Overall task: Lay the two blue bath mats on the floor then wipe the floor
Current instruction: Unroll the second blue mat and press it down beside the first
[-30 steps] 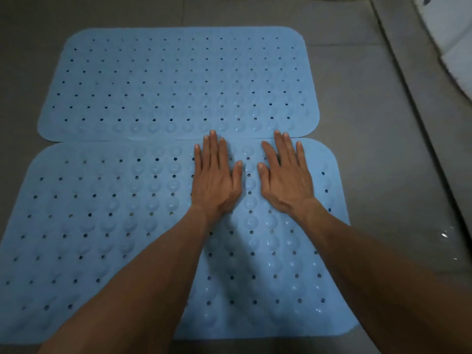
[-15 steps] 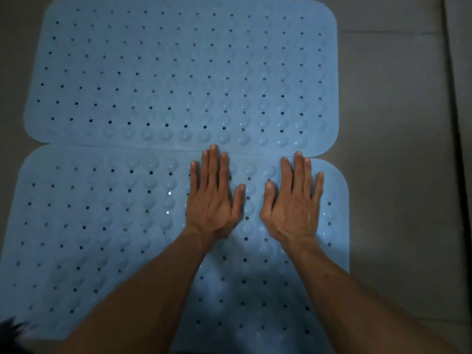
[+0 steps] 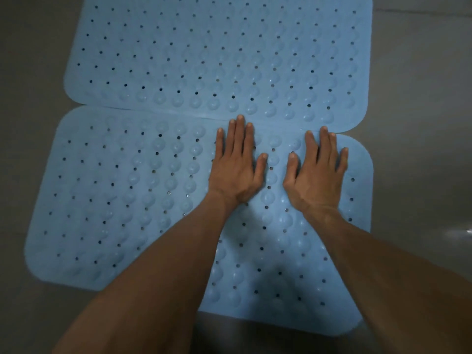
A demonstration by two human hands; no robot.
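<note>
Two light blue perforated bath mats lie flat on the grey floor, long edges touching. The far mat (image 3: pixel 217 52) fills the top of the view. The near mat (image 3: pixel 122 195) lies below it. My left hand (image 3: pixel 236 169) rests palm down on the near mat, fingers spread, fingertips at the seam between the mats. My right hand (image 3: pixel 316 175) lies palm down beside it, closer to the near mat's right end, fingers apart. Neither hand holds anything. My forearms cover part of the near mat.
Grey tiled floor (image 3: pixel 421 123) surrounds the mats on the left, right and near side. A wet shiny patch (image 3: pixel 459 233) shows on the floor at the right edge.
My view has swung so the mats sit further right and nearer. My right hand has slid a little outward toward the near mat's right end; both palms stay pressed down.
</note>
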